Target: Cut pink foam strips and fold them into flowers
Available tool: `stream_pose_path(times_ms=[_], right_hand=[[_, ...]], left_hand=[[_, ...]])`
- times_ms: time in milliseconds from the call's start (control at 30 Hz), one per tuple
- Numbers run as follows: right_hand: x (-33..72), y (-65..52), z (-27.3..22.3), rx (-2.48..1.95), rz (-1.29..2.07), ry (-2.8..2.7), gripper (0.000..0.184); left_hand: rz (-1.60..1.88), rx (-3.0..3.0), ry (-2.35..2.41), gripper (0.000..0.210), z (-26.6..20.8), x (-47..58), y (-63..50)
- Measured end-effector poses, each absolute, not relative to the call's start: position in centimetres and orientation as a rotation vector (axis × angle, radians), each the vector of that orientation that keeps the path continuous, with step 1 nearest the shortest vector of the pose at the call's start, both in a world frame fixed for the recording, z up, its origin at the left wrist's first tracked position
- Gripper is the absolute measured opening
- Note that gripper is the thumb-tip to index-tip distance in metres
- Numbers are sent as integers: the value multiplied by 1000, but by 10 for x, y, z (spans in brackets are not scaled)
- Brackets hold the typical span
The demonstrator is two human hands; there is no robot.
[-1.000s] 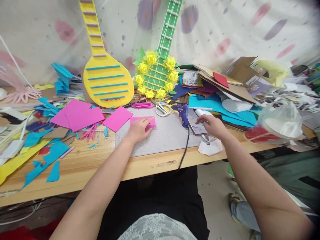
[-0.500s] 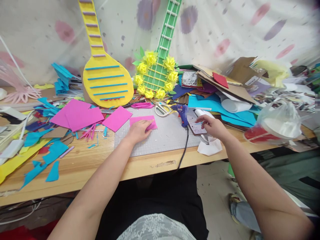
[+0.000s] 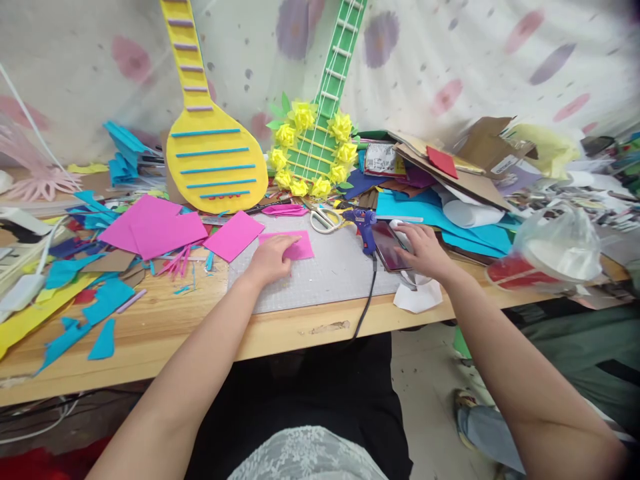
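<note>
- Here's the left hand (image 3: 273,259), laid over a small pink sheet (image 3: 303,247) at the middle of the grey cutting mat (image 3: 330,283); its fingers are relaxed and released, resting on the sheet rather than clenching it.
- Over to the right hand (image 3: 425,252), reaching across to the phone (image 3: 386,247), thumb over the dark screen and the other fingers at the far right edge; whether they grasp it, one cannot tell.
- Just left of the phone sits the blue glue gun (image 3: 366,233), its black cord (image 3: 371,293) dropping over the tabletop (image 3: 165,313) edge.
- Beside the glue gun, scissors (image 3: 327,221) with pale handles!
- Another pink card (image 3: 235,237) lies near the left hand, overlapping the mat's corner.
- And at the back, a yellow guitar shape (image 3: 217,147) and a green, flower-ringed one (image 3: 314,155) stand against the patterned curtain (image 3: 425,60).
</note>
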State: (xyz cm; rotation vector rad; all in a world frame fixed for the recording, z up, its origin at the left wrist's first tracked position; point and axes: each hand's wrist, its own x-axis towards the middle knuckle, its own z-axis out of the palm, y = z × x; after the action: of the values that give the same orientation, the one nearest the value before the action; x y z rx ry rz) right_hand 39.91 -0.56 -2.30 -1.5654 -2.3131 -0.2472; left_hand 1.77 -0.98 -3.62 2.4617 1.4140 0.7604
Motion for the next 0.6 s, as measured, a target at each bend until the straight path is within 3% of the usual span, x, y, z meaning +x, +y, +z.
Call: stream_pose_path(times_ms=[300, 600], right_hand=[[414, -6, -37, -1756, -472, -2251, 68], [399, -12, -37, -1820, -368, -2266, 66]], left_hand=[[991, 2120, 1720, 62, -26, -5, -5], [997, 2087, 1682, 63, -27, -9, -3]])
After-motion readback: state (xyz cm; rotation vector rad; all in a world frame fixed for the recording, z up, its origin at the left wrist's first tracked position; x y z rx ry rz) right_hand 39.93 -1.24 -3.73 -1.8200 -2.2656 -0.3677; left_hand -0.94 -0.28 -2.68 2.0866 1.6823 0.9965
